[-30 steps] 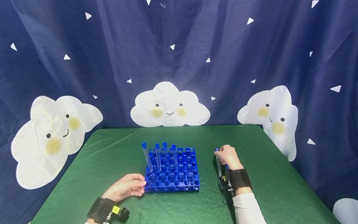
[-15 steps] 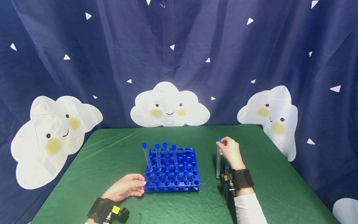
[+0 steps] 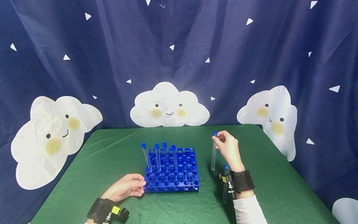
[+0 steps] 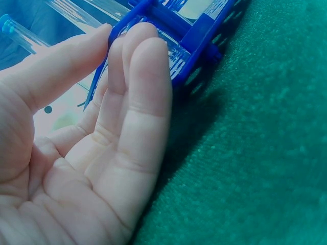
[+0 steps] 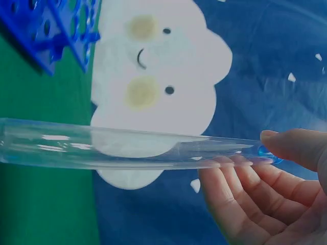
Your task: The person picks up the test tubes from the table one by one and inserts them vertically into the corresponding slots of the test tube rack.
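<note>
My left hand (image 3: pixel 127 188) pinches the left front corner of a blue test tube rack (image 3: pixel 181 183), thumb on top and fingers at the side. In the left wrist view the rack's end wall (image 4: pixel 194 38) lies between thumb and fingertips. Several capped clear test tubes (image 3: pixel 158 158) stand in the rack's left half, some leaning. To the right of the rack, my right hand (image 3: pixel 228 149) pinches a clear test tube (image 3: pixel 213 158) just under its blue cap. This tube hangs nearly upright, and the right wrist view shows its full clear body (image 5: pixel 127 148).
Another blue-capped test tube (image 3: pixel 225 186) lies on the green tablecloth (image 3: pixel 207 208) beside my right wrist, partly hidden by the wrist camera (image 3: pixel 225 179). Behind the table hangs a dark blue curtain (image 3: pixel 190 71) with clouds.
My right hand has lifted the test tube off the tablecloth, turned it upright and moved it slightly left and away from me. The left hand and the rack have stayed put.
</note>
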A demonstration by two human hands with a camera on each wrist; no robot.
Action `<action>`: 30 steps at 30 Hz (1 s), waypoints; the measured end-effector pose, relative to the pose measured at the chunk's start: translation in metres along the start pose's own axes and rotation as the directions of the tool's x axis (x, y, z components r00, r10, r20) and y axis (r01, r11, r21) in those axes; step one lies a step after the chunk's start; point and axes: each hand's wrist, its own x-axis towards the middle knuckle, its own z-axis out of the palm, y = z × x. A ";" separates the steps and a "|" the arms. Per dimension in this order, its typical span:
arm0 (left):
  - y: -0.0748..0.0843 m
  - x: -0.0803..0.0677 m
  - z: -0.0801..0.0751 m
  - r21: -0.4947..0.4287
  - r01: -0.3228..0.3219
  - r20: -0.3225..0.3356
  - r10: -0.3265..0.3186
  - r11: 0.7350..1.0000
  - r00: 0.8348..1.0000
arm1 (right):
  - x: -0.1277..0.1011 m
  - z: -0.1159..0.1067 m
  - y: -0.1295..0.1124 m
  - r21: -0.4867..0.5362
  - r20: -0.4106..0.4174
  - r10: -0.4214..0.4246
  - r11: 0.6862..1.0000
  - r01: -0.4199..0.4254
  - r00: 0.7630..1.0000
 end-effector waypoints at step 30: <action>0.000 0.000 0.001 0.013 -0.008 -0.015 0.009 1.000 1.000 | -0.022 0.037 -0.042 0.164 -0.072 -0.202 0.964 0.211 0.977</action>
